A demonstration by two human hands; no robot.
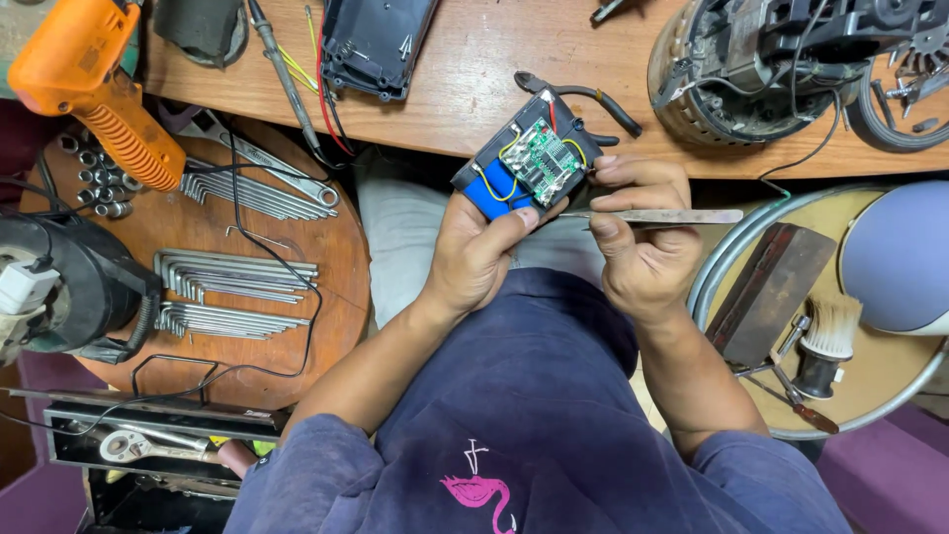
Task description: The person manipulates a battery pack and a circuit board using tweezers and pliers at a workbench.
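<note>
Orange heat gun (94, 94) lies at the far left, w/ its nozzle end over the round wooden stool top (336, 287) that also carries two fans of hex keys (232, 287) and a few wrenches (262, 178). Below that, a ratchet (133, 445) sits in an open metal toolbox (148, 435).

Moving right, we see the left hand (474, 252) closed around a blue battery pack (519, 163), thumb across its near side, held up just off the near edge of the wooden worktop (494, 69), not resting on it. The pack's green circuit board (542, 163) faces up, w/ yellow wires looping round it. Its long axis runs diagonally, low-left to high-right, so the board end points toward the right hand.

The right hand (643, 237) is closed in a pinch on metal tweezers (667, 216), which lie approx. level, handle end toward the right; the tips are hidden behind the fingers, right beside the board's right edge. So the right hand is the nearer one to the board, touching or nearly so; we cannot tell which.

Behind the pack, black pliers (593, 99) rest on the worktop. Farther right: a stripped motor assy (771, 69), then a round tray (732, 257) w/ a brush (825, 346).
</note>
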